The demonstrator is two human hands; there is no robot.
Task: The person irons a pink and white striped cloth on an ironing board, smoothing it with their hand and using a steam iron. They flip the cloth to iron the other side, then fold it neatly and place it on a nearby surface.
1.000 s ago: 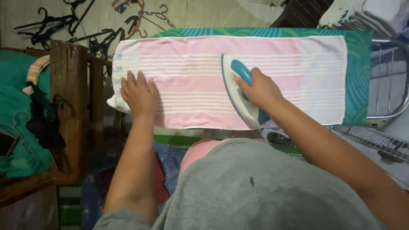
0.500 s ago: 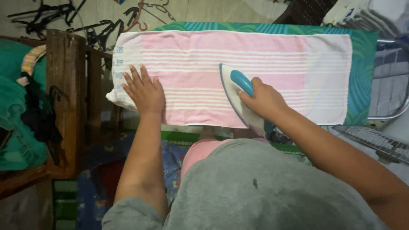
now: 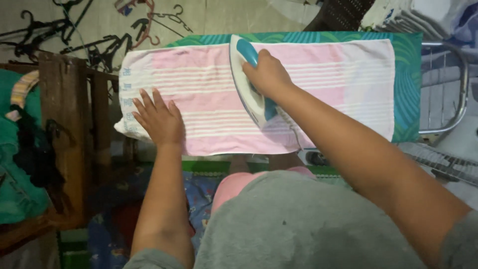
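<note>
My right hand [image 3: 269,74] is clenched around the teal handle of the white iron [image 3: 248,84], whose soleplate sits on the pink-and-white striped towel [image 3: 209,89], its tip reaching the towel's far edge a little left of the middle. My left hand [image 3: 158,119] is released, fingers [image 3: 144,99] spread flat on the towel's near-left part, pressing the cloth down without gripping anything. The towel lies lengthwise over the ironing board [image 3: 408,74], whose teal patterned cover shows along the far edge and at the right end. My right forearm crosses the towel's near-right part and hides some of it. Just left of the board stands a dark wooden frame [image 3: 62,129], with green cloth [image 3: 15,194] heaped beyond it. Black hangers [image 3: 94,45] lie scattered on the floor at far left. A metal wire rack [image 3: 448,89] sits just beside the board's right end, and folded laundry [image 3: 413,17] is stacked at far right.
</note>
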